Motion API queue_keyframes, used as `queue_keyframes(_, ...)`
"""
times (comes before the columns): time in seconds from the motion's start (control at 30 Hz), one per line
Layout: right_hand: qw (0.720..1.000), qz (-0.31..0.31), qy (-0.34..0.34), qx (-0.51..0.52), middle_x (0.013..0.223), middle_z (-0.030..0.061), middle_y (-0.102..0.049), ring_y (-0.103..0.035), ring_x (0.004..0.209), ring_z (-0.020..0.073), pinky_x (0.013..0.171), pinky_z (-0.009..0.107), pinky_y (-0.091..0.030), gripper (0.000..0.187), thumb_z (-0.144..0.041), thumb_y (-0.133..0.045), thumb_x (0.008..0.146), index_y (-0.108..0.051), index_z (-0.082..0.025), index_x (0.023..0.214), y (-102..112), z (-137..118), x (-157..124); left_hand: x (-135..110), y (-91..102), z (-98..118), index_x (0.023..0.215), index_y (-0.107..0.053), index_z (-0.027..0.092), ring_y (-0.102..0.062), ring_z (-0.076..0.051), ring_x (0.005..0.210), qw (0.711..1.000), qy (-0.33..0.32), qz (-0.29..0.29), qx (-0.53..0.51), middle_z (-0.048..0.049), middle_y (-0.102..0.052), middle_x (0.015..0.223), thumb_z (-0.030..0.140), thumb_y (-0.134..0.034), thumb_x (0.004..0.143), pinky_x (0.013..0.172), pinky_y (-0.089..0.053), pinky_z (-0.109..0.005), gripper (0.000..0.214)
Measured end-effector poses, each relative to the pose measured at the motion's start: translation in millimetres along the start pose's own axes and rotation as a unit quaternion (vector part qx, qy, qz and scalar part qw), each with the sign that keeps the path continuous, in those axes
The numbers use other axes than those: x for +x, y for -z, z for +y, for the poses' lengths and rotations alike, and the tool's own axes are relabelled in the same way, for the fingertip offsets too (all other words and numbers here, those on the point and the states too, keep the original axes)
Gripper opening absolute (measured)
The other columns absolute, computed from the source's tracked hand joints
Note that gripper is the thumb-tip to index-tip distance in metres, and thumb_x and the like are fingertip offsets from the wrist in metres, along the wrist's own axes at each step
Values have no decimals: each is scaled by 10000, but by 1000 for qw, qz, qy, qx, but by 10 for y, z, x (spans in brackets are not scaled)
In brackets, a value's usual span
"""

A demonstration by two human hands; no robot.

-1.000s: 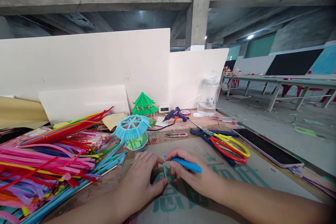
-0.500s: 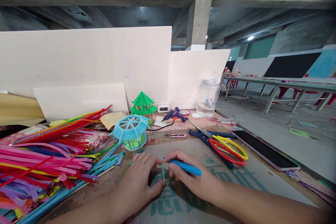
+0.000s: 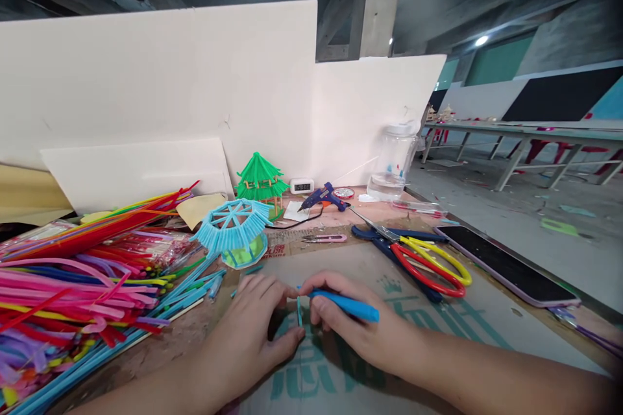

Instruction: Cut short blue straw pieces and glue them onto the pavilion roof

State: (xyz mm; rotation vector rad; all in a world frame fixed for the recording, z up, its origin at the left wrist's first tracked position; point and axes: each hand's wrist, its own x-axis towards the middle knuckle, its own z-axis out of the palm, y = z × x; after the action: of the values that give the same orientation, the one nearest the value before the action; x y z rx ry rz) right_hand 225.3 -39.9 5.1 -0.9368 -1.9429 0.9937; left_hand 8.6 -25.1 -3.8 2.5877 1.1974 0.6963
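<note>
My left hand (image 3: 260, 314) is closed, with a short light-blue stick (image 3: 300, 312) spanning from the index fingertip to the thumb tip. A slim blue pen-shaped tool (image 3: 348, 305) is gripped in my right hand (image 3: 343, 318), between the thumb and fingers. Its narrow tip points left, close to the upper end of the stick and my left index finger. Both hands are just above a grey printed board (image 3: 413, 369). Behind them stands a small light-blue pavilion model (image 3: 234, 227) with a spoked, open roof. A green pavilion model (image 3: 261, 181) is farther back.
Colourful pipe cleaners (image 3: 82, 298) are heaped at left. Beyond the board lie pink thread snips (image 3: 325, 238), a glue gun (image 3: 324, 196), a small digital clock (image 3: 302, 186) and a clear jar (image 3: 390, 165). Red-and-yellow-handled scissors (image 3: 431, 266) and a phone (image 3: 509, 266) lie at right.
The camera view has tilted down slightly, so the background sits higher. Both hands keep almost the same pose, with the tool tip still near the stick's upper end.
</note>
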Motion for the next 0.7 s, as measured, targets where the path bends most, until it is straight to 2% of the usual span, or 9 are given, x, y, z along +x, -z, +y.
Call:
queue_keyframes(0.33,999,16,-2,30,836,21,-647,-584,738,133,686,248,-494,320,-412,-442,1032,-656,-194,1131,18,-8,7,-8,38,-5,905,-541,210,-515,-214,819,999,-25,14,19,-7,-550,850,287,-658,872,717,-344,-329,144)
queue_keyframes(0.43,999,27,-13,43,808,19,-646,-586,728,136,681,255,-492,278,-355,-453,1020,-668,-193,1089,8,-25,31,-6,36,-18,937,-557,212,-526,-213,817,999,-30,22,25,-2,-553,843,307,-667,872,716,-351,-332,159)
queue_keyframes(0.57,994,40,-55,86,737,-7,-645,-581,654,118,614,232,-480,69,-261,-574,935,-570,-194,949,-14,-55,45,-5,38,-21,994,-584,221,-547,-222,837,999,-21,17,21,-5,-578,864,320,-678,865,725,-370,-343,188)
queue_keyframes(0.7,991,42,-81,101,693,-21,-663,-585,608,106,572,215,-470,175,-263,-642,892,-476,-218,860,-28,-58,26,-4,35,-28,1036,-592,226,-561,-226,840,999,-15,19,20,-6,-594,864,331,-682,858,736,-389,-355,225)
